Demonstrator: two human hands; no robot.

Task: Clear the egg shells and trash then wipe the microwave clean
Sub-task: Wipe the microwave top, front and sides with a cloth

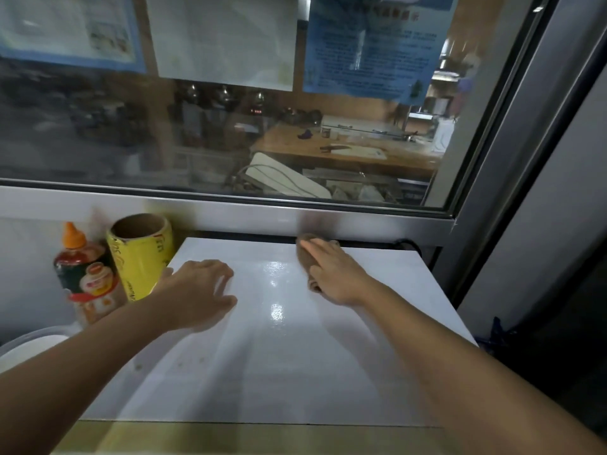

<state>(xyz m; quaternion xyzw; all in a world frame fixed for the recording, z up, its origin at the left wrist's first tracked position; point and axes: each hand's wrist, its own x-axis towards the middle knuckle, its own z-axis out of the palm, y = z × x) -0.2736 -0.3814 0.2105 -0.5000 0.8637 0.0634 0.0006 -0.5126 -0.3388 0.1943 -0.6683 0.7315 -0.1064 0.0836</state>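
1. Presently, the microwave [269, 356] fills the near centre, its white top wet and glossy; likely slippery and rigid, best steadied by flat pressure from above.
2. Left hand [200, 292] rests on the top's left part, fingers loosely spread, holding nothing.
3. Right hand [331, 274] presses flat on a brown cloth [305, 254] at the far edge; cloth appears soft and pliable.
4. No egg shells or trash visible on top.
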